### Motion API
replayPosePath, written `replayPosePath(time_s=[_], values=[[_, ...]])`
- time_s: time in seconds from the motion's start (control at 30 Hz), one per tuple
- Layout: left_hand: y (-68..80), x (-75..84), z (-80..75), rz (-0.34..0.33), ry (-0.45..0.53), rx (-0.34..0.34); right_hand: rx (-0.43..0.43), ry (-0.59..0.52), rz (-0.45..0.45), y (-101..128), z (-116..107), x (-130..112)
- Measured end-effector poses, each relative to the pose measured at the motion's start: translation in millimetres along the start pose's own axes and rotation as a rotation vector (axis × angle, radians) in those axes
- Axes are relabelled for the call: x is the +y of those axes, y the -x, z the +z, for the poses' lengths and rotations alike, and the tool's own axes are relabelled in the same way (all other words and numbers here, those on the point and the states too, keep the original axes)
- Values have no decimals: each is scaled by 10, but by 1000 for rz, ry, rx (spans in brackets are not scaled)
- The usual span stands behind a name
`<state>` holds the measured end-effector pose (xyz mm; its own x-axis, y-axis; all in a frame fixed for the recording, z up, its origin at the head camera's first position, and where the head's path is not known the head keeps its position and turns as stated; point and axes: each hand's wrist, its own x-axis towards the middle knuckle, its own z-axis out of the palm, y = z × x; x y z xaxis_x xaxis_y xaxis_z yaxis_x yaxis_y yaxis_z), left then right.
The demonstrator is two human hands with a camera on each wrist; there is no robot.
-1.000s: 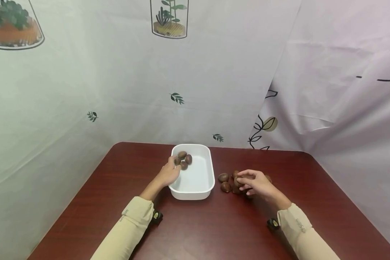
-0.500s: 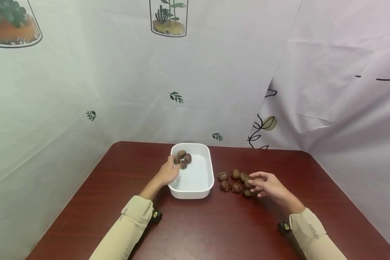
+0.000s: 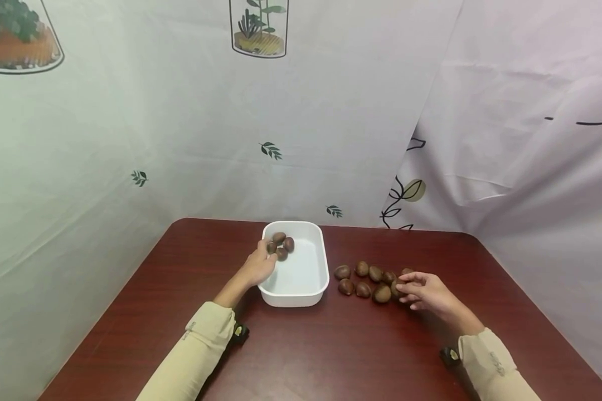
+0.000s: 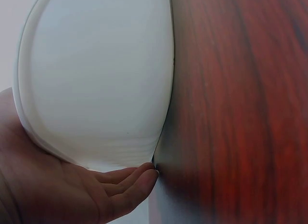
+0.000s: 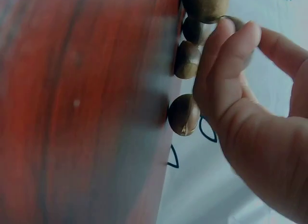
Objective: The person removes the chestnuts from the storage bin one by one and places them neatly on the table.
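Observation:
My left hand (image 3: 260,267) grips the left side of a white rectangular tray (image 3: 325,253), its fingers under the rim in the left wrist view. Several brown chestnuts (image 3: 289,244) lie inside the tray near that hand. On the table right of the tray is a loose group of chestnuts (image 3: 363,289). At the right part of this group, my right hand (image 3: 431,294) pinches a chestnut (image 3: 396,289) between thumb and fingers. In the right wrist view it is mostly hidden behind the fingertips, and another chestnut (image 5: 184,114) sits on the table beyond them.
Everything rests on a dark red wood-grain table (image 3: 301,356). A pale printed cloth (image 3: 205,111) hangs behind and along both sides of it. Each wrist bears a small black device (image 3: 450,356).
My right hand has moved to the right along the group with its fingertips at a chestnut, uncovering more chestnuts on the left. My left hand and the tray have stayed in place.

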<state>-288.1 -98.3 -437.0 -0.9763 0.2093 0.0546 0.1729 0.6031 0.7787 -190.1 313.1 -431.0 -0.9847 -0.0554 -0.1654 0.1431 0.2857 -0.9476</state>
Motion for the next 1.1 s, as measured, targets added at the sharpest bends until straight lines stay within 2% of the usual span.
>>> replayPosePath(time_s=[0.27, 0.67, 0.83, 0.97, 1.1], values=[[-2, -36, 13, 1, 4, 10, -19, 47, 31, -4, -5, 41], [-3, -47, 12, -10, 4, 9, -73, 83, 21, -15, -14, 59], [-6, -50, 14, -9, 3, 13, -36, 124, 35, 8, 7, 39], [2, -28, 14, -9, 7, 10, 36, 204, 37, 30, 32, -27], [9, -3, -3, -6, 11, 6, 90, 300, -12, 13, 98, -205]])
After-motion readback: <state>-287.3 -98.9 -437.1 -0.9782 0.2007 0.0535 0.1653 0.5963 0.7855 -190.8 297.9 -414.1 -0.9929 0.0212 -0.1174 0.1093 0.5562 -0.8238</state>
